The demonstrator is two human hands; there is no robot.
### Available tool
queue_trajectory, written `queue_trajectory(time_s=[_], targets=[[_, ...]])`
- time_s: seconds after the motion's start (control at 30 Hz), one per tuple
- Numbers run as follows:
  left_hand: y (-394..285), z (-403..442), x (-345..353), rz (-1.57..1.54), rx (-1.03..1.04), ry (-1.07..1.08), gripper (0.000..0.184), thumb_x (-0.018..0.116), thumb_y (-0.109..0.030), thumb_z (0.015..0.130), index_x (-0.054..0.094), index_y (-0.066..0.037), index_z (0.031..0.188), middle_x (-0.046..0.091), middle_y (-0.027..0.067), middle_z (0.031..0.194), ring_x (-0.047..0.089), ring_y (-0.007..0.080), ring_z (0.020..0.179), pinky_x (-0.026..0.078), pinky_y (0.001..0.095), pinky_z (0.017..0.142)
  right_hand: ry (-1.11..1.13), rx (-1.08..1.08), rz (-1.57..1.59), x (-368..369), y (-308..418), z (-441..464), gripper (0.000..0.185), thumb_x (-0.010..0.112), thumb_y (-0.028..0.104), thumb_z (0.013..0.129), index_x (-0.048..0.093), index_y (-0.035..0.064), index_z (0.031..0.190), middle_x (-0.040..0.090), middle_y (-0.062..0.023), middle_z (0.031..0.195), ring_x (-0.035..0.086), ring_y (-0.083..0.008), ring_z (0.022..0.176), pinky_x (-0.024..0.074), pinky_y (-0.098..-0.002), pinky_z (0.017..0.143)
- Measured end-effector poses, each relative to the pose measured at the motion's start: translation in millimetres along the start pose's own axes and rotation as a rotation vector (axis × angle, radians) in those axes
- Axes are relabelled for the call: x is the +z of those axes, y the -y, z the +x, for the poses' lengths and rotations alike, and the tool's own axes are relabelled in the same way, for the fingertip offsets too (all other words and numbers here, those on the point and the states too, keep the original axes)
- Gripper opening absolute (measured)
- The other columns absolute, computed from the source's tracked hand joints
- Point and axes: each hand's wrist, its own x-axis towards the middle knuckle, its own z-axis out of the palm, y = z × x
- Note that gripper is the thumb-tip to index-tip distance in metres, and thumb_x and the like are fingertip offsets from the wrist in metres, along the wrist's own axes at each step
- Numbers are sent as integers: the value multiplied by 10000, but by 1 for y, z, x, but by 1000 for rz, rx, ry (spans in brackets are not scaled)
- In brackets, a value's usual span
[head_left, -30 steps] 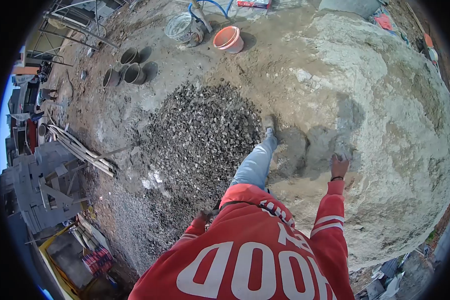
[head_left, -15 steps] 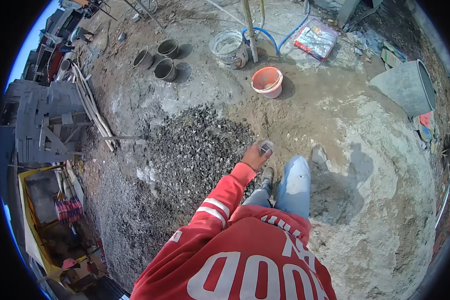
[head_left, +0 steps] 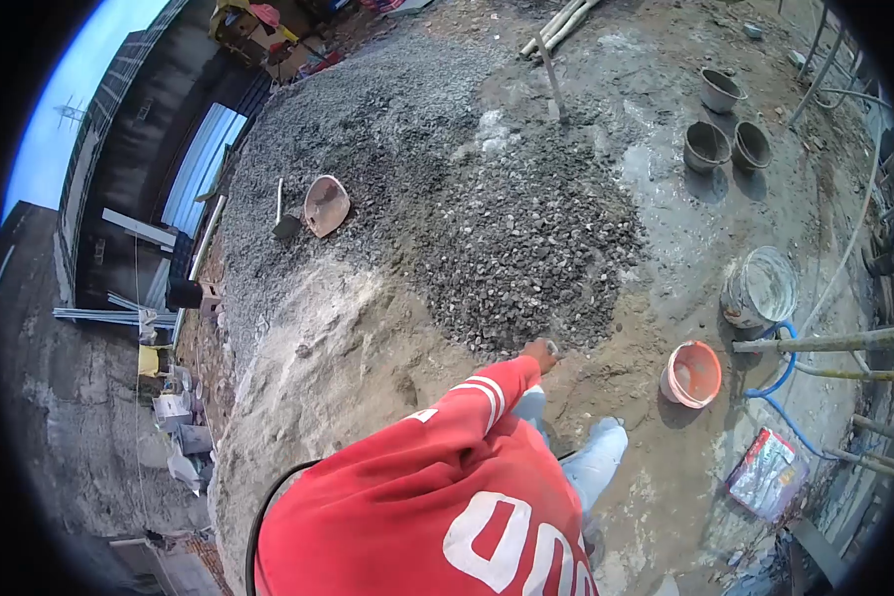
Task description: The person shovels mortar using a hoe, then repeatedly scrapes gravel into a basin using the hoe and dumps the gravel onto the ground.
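My left hand (head_left: 540,354) reaches out in front of my body, at the end of a red sleeve with white stripes. Its fingers are curled round a small object, pale where it shows, too small and too covered to name. Below the hand are the near edge of a dark gravel heap (head_left: 526,248) and bare sandy ground. An orange bucket (head_left: 692,375) stands to the right, well apart from the hand. My right hand does not show.
Three dark buckets, one of them here (head_left: 706,147), stand upper right. A cement-smeared bucket (head_left: 760,288), a blue hose (head_left: 787,363), poles (head_left: 824,343) and a plastic-wrapped package (head_left: 768,474) lie right. A scoop-shaped pan (head_left: 326,206) and a hoe (head_left: 285,221) rest on gravel at left.
My view has swung to the left, so the gravel and buckets now appear farther right. The pan and hoe have come into view. My left hand stays curled round the small object.
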Motion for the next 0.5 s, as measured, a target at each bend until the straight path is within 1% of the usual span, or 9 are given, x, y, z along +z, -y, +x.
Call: queue_trajectory(time_s=[0.1,0.13,0.17,0.27,0.33,0.4,0.43,0.47,0.5], targets=[[30,-50,-41,-67,113,-140,188,676,-262,716,684,-143,861,678,150,825,661,306,762,524,397,704,-27,50,-76,-137,29,99,201,556,133,769,607,27,607,566,-76,550,521,-194,413,411,-347,353],[44,-66,-46,-72,198,-215,183,677,-252,716,685,-144,864,680,141,809,664,297,748,527,389,685,371,-9,-117,-197,55,112,204,556,134,769,606,25,604,563,-75,547,518,-194,411,409,-348,352],[52,-88,-55,-195,38,-198,181,675,-251,720,685,-145,867,681,126,784,667,284,734,528,379,679,-157,84,-51,-211,108,121,200,557,129,767,605,20,606,562,-76,545,521,-193,416,407,-346,351],[129,-128,-38,-610,-280,-295,199,675,-276,730,685,-140,874,681,90,724,672,244,691,532,364,669,-401,24,86,-232,275,102,188,561,116,761,604,6,614,557,-80,539,529,-190,430,400,-340,348],[204,-147,3,-505,-408,-429,237,676,-308,733,685,-124,881,687,92,745,677,243,734,535,371,682,-444,-58,86,-218,373,88,184,562,111,759,603,1,617,556,-82,537,532,-189,435,397,-338,347],[253,-185,32,-686,-640,-318,292,689,-338,713,683,-112,897,690,113,801,671,268,809,536,380,732,-411,-255,-27,-174,454,73,174,606,131,759,572,64,603,580,-81,574,548,-189,451,429,-342,393],[280,-198,55,-599,-756,-357,335,702,-359,687,677,-107,907,687,132,877,663,287,856,536,380,768,-387,-366,-9,-138,488,66,181,561,106,762,532,39,596,518,-63,543,451,-155,378,340,-304,327],[255,-230,28,-413,-838,-343,230,669,-276,730,686,-80,848,691,97,764,684,200,694,543,318,668,-302,-382,27,-100,517,61,172,570,112,769,537,31,621,524,-64,543,455,-148,389,339,-290,338],[288,-238,47,-573,-902,-231,282,681,-313,706,690,-74,856,692,124,788,682,231,714,542,337,693,-207,-456,-18,-59,539,61,121,562,123,789,557,36,705,549,-65,586,482,-150,413,381,-281,363]])
